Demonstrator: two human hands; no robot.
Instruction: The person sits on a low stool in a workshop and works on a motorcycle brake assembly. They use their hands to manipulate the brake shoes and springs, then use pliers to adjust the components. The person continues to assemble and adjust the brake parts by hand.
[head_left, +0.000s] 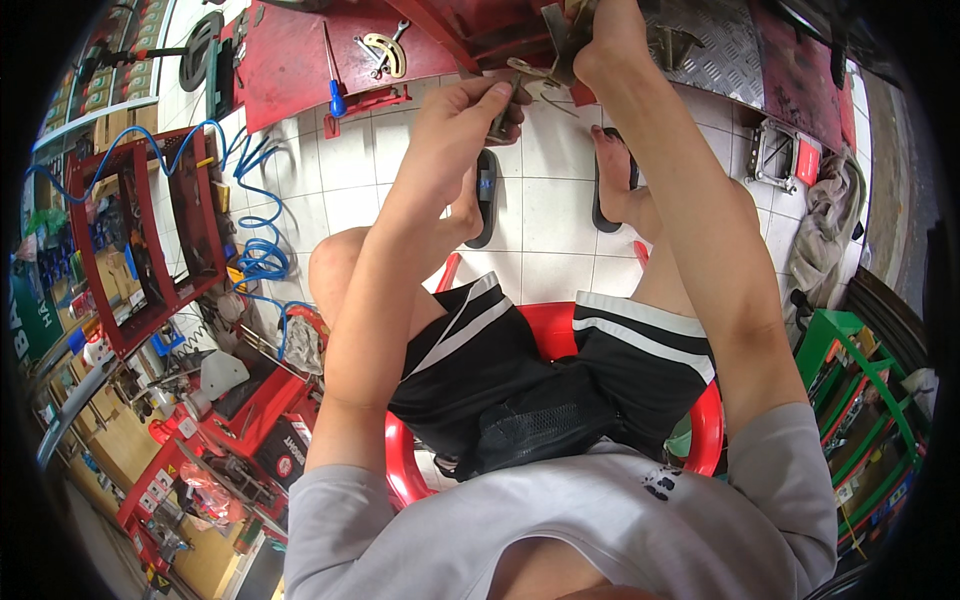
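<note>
My left hand (462, 118) is closed round a small dark metal piece (501, 122), thumb on top and fingers underneath. It is held just off the near edge of the red work table (285, 75). What kind of part it is does not show. Beside it, a thin bent metal piece (530, 70) runs toward the machine at the table's edge. My right hand (612, 22) reaches to the upper edge of the picture, next to dark metal parts (560, 35). Its fingers are cut off from view.
On the table lie a blue-handled screwdriver (335, 85), a wrench (396, 45) and a brass-coloured curved plate (385, 55). A coiled blue air hose (262, 255) hangs by a red metal frame (150, 240). A green rack (850, 370) stands right; I sit on a red chair (706, 430).
</note>
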